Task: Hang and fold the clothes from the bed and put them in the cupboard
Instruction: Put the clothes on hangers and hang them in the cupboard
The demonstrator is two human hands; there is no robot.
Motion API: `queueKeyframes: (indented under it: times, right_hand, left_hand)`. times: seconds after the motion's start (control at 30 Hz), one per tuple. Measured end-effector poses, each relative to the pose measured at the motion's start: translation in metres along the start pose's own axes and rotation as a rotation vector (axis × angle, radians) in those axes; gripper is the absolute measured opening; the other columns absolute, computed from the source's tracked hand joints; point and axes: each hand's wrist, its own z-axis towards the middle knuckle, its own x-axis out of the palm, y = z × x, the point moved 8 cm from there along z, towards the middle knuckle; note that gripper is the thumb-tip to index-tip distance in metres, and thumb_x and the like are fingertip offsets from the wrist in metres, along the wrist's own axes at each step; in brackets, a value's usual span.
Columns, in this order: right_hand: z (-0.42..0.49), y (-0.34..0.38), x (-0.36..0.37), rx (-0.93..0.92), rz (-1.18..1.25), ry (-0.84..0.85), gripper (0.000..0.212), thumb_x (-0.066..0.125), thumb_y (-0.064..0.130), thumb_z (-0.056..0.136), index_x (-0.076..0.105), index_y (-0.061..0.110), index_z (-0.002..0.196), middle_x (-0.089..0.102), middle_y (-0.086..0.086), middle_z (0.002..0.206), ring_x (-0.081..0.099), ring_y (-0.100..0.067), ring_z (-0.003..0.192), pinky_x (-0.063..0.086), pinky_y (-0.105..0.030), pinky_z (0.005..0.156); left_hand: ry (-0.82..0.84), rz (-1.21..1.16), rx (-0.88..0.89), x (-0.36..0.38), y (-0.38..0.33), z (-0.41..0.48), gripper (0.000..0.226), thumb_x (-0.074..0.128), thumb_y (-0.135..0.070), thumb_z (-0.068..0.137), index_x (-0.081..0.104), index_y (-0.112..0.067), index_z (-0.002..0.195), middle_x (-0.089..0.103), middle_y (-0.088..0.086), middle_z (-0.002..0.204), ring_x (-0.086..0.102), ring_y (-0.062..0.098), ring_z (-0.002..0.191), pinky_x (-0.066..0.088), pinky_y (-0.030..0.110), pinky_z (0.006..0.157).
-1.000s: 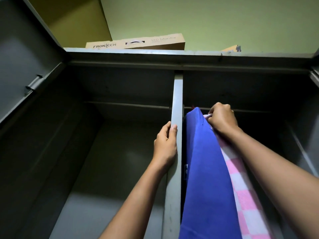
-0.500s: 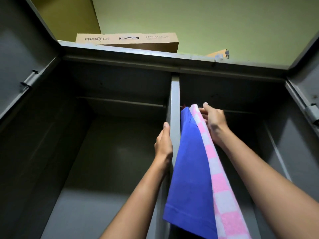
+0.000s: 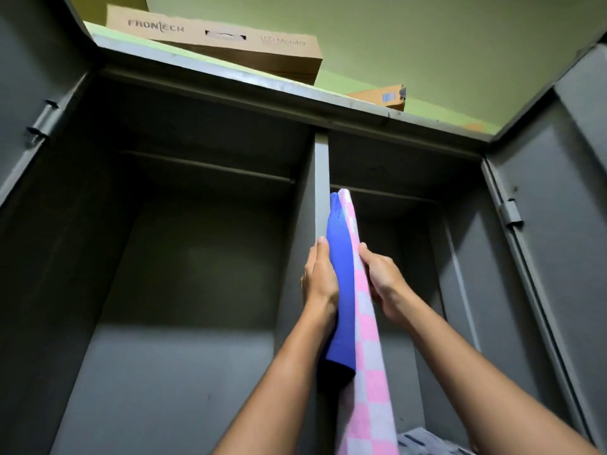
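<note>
A blue garment [image 3: 341, 290] and a pink-and-white checked garment [image 3: 368, 356] hang side by side from the rail [image 3: 394, 194] in the right compartment of the grey metal cupboard [image 3: 322, 165]. Their hangers are hidden. My left hand [image 3: 320, 277] lies flat against the blue garment's left side, next to the centre divider. My right hand [image 3: 382, 280] presses the checked garment from the right. The two garments are squeezed between my palms.
The left compartment [image 3: 184, 257] has a bare rail and nothing hanging. Both cupboard doors stand open at the sides. A Frontech cardboard box [image 3: 216, 41] and a smaller box [image 3: 384, 97] sit on the cupboard top. Grey folded cloth [image 3: 423, 441] lies at the bottom right.
My right hand came down from the hanger top to the checked garment's side. My left hand left the divider and pressed onto the blue garment. The view tilted up and pulled back.
</note>
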Motion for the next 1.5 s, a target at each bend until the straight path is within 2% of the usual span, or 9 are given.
queueKeyframes:
  times: [0.17,0.27,0.37,0.47,0.53,0.7,0.9,1.17,1.5]
  right_hand:
    - [-0.048,-0.006,-0.01,0.083,-0.045,0.008,0.044,0.035,0.043,0.1,0.067,0.013,0.103,0.071,0.002,0.087,0.063,-0.012,0.074,0.044,-0.027,0.066]
    - [-0.083,0.006,-0.02,0.113,-0.011,-0.014,0.037,0.036,0.041,0.1,0.063,0.017,0.094,0.069,0.004,0.086,0.062,-0.012,0.077,0.045,-0.031,0.071]
    - [-0.125,0.016,-0.035,0.156,-0.023,-0.061,0.03,0.037,0.04,0.1,0.058,0.02,0.1,0.066,-0.002,0.098,0.057,-0.013,0.08,0.042,-0.035,0.076]
    - [-0.169,0.023,-0.056,0.213,-0.076,-0.091,0.036,0.037,0.042,0.099,0.055,0.02,0.121,0.06,-0.009,0.124,0.056,-0.018,0.103,0.041,-0.041,0.089]
    - [-0.196,0.027,-0.069,0.24,-0.104,-0.109,0.043,0.035,0.043,0.099,0.05,0.019,0.132,0.055,-0.005,0.132,0.053,-0.019,0.113,0.041,-0.041,0.091]
    - [-0.272,0.045,-0.122,0.299,-0.167,-0.207,0.042,0.035,0.042,0.1,0.049,0.02,0.133,0.052,-0.006,0.135,0.052,-0.018,0.112,0.042,-0.042,0.095]
    - [-0.371,0.078,-0.22,0.357,-0.324,-0.41,0.032,0.034,0.043,0.099,0.051,0.029,0.123,0.054,-0.006,0.133,0.053,-0.018,0.112,0.041,-0.043,0.097]
    - [-0.515,0.168,-0.338,0.352,-0.491,-0.809,0.047,0.033,0.042,0.1,0.043,0.017,0.139,0.051,-0.007,0.138,0.051,-0.021,0.12,0.042,-0.041,0.094]
    - [-0.712,0.284,-0.365,0.37,-0.694,-1.301,0.045,0.033,0.04,0.101,0.048,0.015,0.134,0.053,-0.005,0.133,0.052,-0.022,0.117,0.04,-0.041,0.093]
  left_hand:
    - [0.022,-0.005,-0.029,0.005,0.005,-0.04,0.093,0.03,-0.083,0.058,0.054,-0.026,0.127,0.06,0.0,0.127,0.056,0.025,0.116,0.042,0.046,0.102]
    - [0.06,-0.02,-0.065,0.01,0.009,-0.062,0.097,0.032,-0.085,0.056,0.051,-0.025,0.13,0.057,0.001,0.131,0.054,0.026,0.119,0.041,0.047,0.103]
    - [0.09,-0.069,-0.116,0.015,-0.003,-0.104,0.081,0.038,-0.075,0.074,0.051,-0.021,0.133,0.052,0.0,0.137,0.048,0.021,0.126,0.035,0.043,0.109]
    - [0.121,-0.151,-0.169,0.028,-0.013,-0.153,0.053,0.035,-0.046,0.097,0.039,-0.016,0.141,0.039,-0.002,0.146,0.036,0.015,0.135,0.025,0.035,0.115]
    - [0.154,-0.186,-0.183,0.04,-0.012,-0.182,0.051,0.034,-0.041,0.099,0.034,-0.017,0.144,0.034,-0.001,0.149,0.032,0.014,0.137,0.022,0.032,0.115]
    - [0.263,-0.313,-0.292,0.092,-0.006,-0.254,0.049,0.032,-0.035,0.1,0.031,-0.014,0.145,0.031,0.001,0.151,0.029,0.013,0.138,0.019,0.028,0.115]
    - [0.401,-0.494,-0.47,0.177,-0.019,-0.355,0.047,0.029,-0.032,0.101,0.032,-0.011,0.143,0.035,0.007,0.149,0.035,0.017,0.135,0.023,0.025,0.108]
    - [0.792,-0.701,-0.576,0.29,-0.088,-0.497,0.048,0.027,-0.034,0.101,0.03,-0.013,0.145,0.034,0.007,0.149,0.031,0.02,0.138,0.022,0.032,0.112]
    - [1.195,-0.952,-0.8,0.349,-0.181,-0.68,0.047,0.028,-0.027,0.102,0.029,-0.007,0.144,0.031,0.011,0.15,0.029,0.021,0.139,0.022,0.028,0.11]
